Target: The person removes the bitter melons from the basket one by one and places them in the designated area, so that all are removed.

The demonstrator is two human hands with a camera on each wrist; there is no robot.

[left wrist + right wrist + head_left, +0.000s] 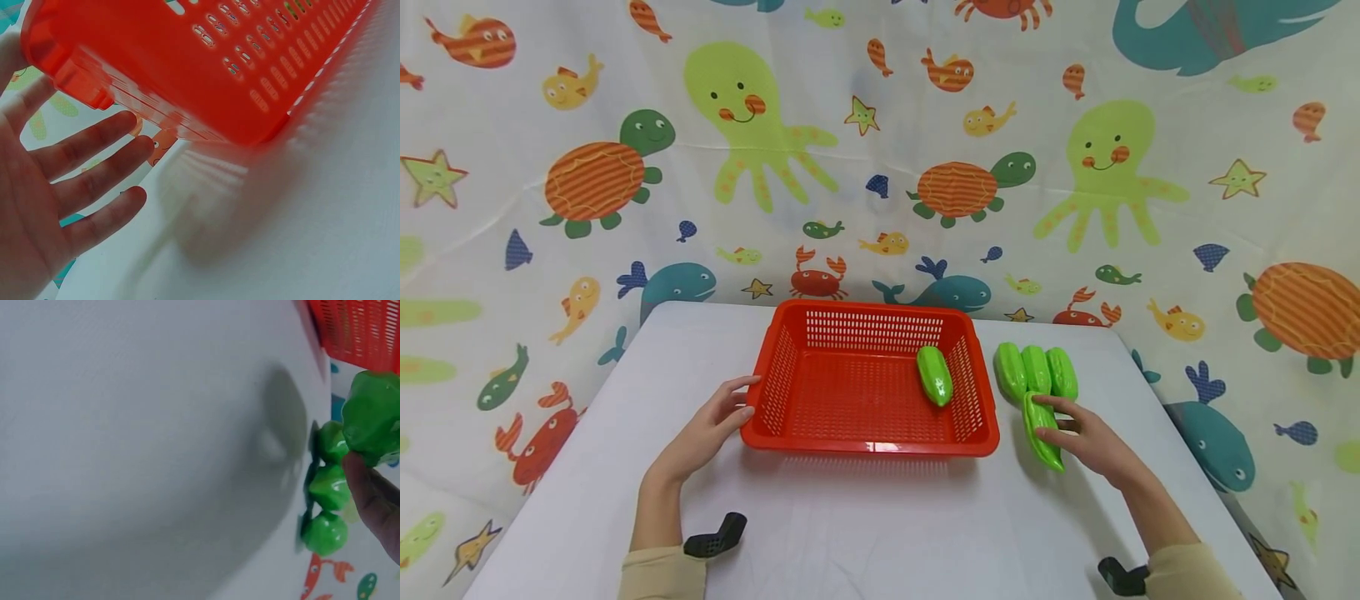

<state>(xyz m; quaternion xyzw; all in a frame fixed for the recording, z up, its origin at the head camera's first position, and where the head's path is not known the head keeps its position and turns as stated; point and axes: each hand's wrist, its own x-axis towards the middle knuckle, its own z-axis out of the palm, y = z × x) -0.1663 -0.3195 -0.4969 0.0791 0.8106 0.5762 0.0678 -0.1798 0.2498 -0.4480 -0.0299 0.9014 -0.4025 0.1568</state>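
My right hand [1088,442] pinches a bright green ridged gourd [1039,429] with a pointed end, thumb on one side and fingers on the other. In the right wrist view this gourd [372,415] is held above the white table, its shadow apart from it. Just beyond it, three similar gourds [1036,368] lie side by side. A red plastic basket [872,448] with slotted walls stands in the middle, and one green gourd [934,377] lies inside at its right. My left hand [703,433] is at the basket's left rim, its lower fingers spread and straight in the left wrist view.
The white table [865,533] reaches to a cloth backdrop [880,150] printed with sea animals, hanging right behind the basket. A black wrist mount [715,537] sits at the left sleeve, another black mount [1123,575] at the right.
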